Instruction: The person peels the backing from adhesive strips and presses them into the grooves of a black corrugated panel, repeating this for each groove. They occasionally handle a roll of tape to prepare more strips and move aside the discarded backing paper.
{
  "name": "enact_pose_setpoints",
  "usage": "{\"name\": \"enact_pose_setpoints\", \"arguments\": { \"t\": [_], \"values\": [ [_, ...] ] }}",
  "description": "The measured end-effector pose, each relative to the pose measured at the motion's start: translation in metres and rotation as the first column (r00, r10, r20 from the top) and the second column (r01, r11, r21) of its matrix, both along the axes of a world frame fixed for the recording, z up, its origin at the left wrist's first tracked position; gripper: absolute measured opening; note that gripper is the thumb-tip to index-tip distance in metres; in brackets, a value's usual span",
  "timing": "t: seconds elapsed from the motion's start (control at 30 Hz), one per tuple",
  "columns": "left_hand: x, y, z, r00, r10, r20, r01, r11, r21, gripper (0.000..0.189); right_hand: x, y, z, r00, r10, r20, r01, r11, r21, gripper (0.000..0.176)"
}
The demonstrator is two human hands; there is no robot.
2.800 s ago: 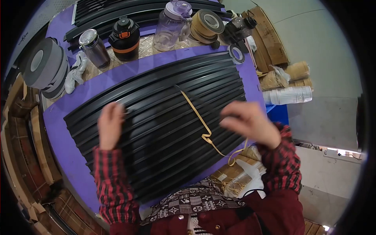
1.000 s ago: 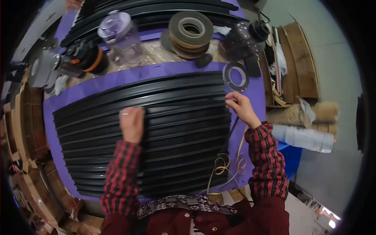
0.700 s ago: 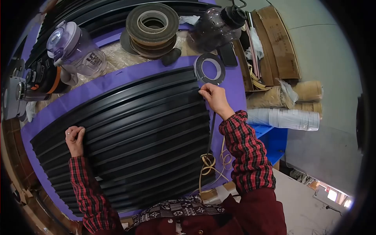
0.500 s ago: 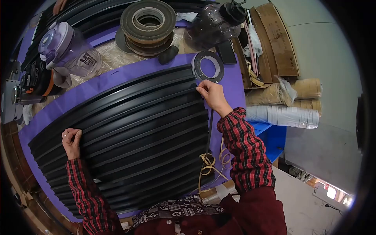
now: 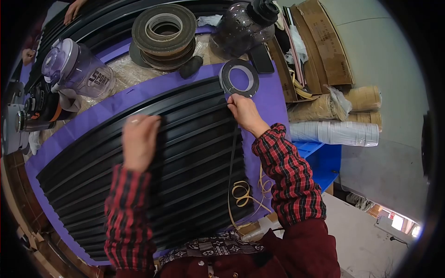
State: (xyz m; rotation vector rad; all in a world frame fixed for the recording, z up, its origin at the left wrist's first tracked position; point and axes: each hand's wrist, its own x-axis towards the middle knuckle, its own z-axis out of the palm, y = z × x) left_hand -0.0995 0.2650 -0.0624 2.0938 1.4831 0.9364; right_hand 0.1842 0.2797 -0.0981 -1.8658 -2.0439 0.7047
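Long black ribbed strips (image 5: 185,153) lie side by side on a purple surface (image 5: 273,92). Over their upper middle part is my left hand (image 5: 140,141), blurred, with its fingers bent; whether it holds anything cannot be made out. At the strips' right end, my right hand (image 5: 245,112) pinches something too small to name, just below a roll of black tape (image 5: 239,78). A thin dark strip (image 5: 231,162) hangs down from near that hand. Curled beige strips (image 5: 242,193) lie at the lower right of the black strips.
Stacked reels (image 5: 164,37), a clear jug (image 5: 99,76) and a dark bottle (image 5: 241,30) stand behind. A black phone-like object (image 5: 261,60) lies beside the tape roll. Wrapped rolls (image 5: 336,133) and a cardboard box (image 5: 327,41) are at right. Another person's hands (image 5: 73,11) show at top left.
My left hand has moved right and up across the black strips and is blurred. My right hand stays at the right end, shifted slightly. Another person's second hand now shows at the far left.
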Motion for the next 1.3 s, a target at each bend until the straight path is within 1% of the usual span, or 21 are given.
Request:
{"name": "enact_pose_setpoints", "arguments": {
  "t": [0.07, 0.13, 0.17, 0.23, 0.43, 0.5, 0.57, 0.6, 0.63, 0.7, 0.73, 0.77, 0.83, 0.9, 0.97, 1.03, 1.07, 1.13, 1.17, 1.23, 1.3],
  "values": [
    [0.074, 0.018, -0.035, 0.996, -0.078, 0.046, 0.074, 0.995, 0.073, 0.007, 0.000, -0.003, -0.005, 1.000, -0.008, -0.019, 0.008, 1.000, 0.012, 0.013],
    [0.130, 0.019, -0.066, 0.998, -0.009, 0.063, 0.009, 1.000, -0.003, 0.007, 0.000, -0.007, -0.013, 0.975, -0.134, -0.178, 0.136, 0.991, 0.003, 0.011],
    [0.147, 0.019, -0.072, 0.997, 0.007, 0.073, -0.004, 0.999, -0.045, 0.006, -0.001, -0.007, -0.013, 0.976, -0.123, -0.179, 0.126, 0.992, 0.009, 0.011],
    [0.158, 0.018, -0.066, 0.998, 0.044, 0.047, -0.041, 0.996, -0.074, 0.005, -0.002, -0.010, -0.016, 0.977, -0.111, -0.183, 0.135, 0.983, 0.123, 0.010],
    [0.162, 0.017, -0.061, 0.996, 0.092, -0.003, -0.091, 0.987, -0.135, 0.007, -0.001, -0.010, -0.024, 0.973, -0.090, -0.214, 0.123, 0.981, 0.147, 0.010],
    [0.162, 0.017, -0.060, 0.994, 0.111, 0.015, -0.108, 0.984, -0.144, 0.008, -0.005, -0.014, -0.023, 0.986, -0.120, -0.112, 0.141, 0.969, 0.205, 0.011],
    [0.160, 0.019, -0.056, 0.994, 0.112, -0.017, -0.114, 0.984, -0.136, 0.008, -0.017, -0.019, -0.001, 0.980, -0.066, -0.187, 0.114, 0.959, 0.258, 0.009],
    [0.160, 0.018, -0.054, 0.993, 0.111, -0.034, -0.114, 0.982, -0.149, 0.008, -0.032, -0.020, 0.031, 0.798, -0.100, -0.594, 0.248, 0.953, 0.172, 0.009],
    [0.156, 0.016, -0.056, 0.998, 0.057, -0.016, -0.058, 0.995, -0.081, 0.008, -0.041, -0.026, 0.061, 0.459, -0.148, -0.876, 0.342, 0.939, 0.021, 0.008],
    [0.147, 0.017, -0.054, 0.944, -0.006, 0.330, 0.033, 0.997, -0.075, 0.009, -0.040, -0.016, 0.109, 0.120, -0.199, -0.973, 0.213, 0.962, -0.171, 0.010],
    [0.140, 0.013, -0.033, 0.844, -0.020, 0.536, 0.133, 0.976, -0.174, 0.018, -0.032, -0.012, 0.114, -0.015, -0.222, -0.975, 0.096, 0.970, -0.222, 0.010],
    [0.135, 0.002, -0.010, 0.707, 0.012, 0.707, 0.279, 0.914, -0.295, 0.023, -0.029, -0.014, 0.119, -0.011, -0.209, -0.978, 0.104, 0.972, -0.209, 0.010],
    [0.120, -0.018, 0.029, 0.452, 0.080, 0.888, 0.612, 0.697, -0.374, 0.033, -0.031, -0.019, 0.128, -0.140, -0.255, -0.957, -0.046, 0.967, -0.251, 0.011],
    [0.116, -0.038, 0.044, 0.401, 0.070, 0.914, 0.736, 0.570, -0.366, 0.028, -0.039, -0.030, 0.134, -0.122, -0.235, -0.964, -0.096, 0.970, -0.225, 0.010],
    [0.108, -0.056, 0.053, 0.441, 0.011, 0.898, 0.695, 0.628, -0.349, 0.022, -0.049, -0.045, 0.142, -0.154, -0.225, -0.962, -0.077, 0.974, -0.215, 0.011],
    [0.092, -0.072, 0.063, 0.784, -0.025, 0.620, 0.325, 0.868, -0.375, 0.018, -0.053, -0.062, 0.157, -0.311, -0.048, -0.949, 0.025, 0.998, -0.059, 0.012],
    [0.078, -0.075, 0.066, 0.869, -0.067, 0.490, 0.222, 0.938, -0.266, 0.017, -0.047, -0.072, 0.170, -0.376, 0.045, -0.926, 0.105, 0.994, 0.006, 0.012],
    [0.034, -0.076, 0.047, 0.960, -0.027, 0.280, 0.108, 0.954, -0.278, 0.016, -0.006, -0.089, 0.190, -0.459, 0.214, -0.862, 0.225, 0.967, 0.120, 0.011],
    [0.006, -0.075, 0.036, 0.972, 0.024, 0.235, 0.068, 0.925, -0.374, 0.016, 0.020, -0.098, 0.199, -0.507, 0.309, -0.805, 0.276, 0.943, 0.188, 0.010],
    [-0.050, -0.079, 0.011, 0.984, 0.033, 0.177, 0.026, 0.947, -0.320, 0.016, 0.075, -0.119, 0.212, -0.444, 0.386, -0.809, 0.452, 0.876, 0.169, 0.007],
    [-0.101, -0.085, 0.000, 0.996, 0.050, 0.074, -0.024, 0.947, -0.320, 0.017, 0.129, -0.141, 0.226, -0.336, 0.398, -0.854, 0.511, 0.839, 0.189, 0.004]
  ]
}}
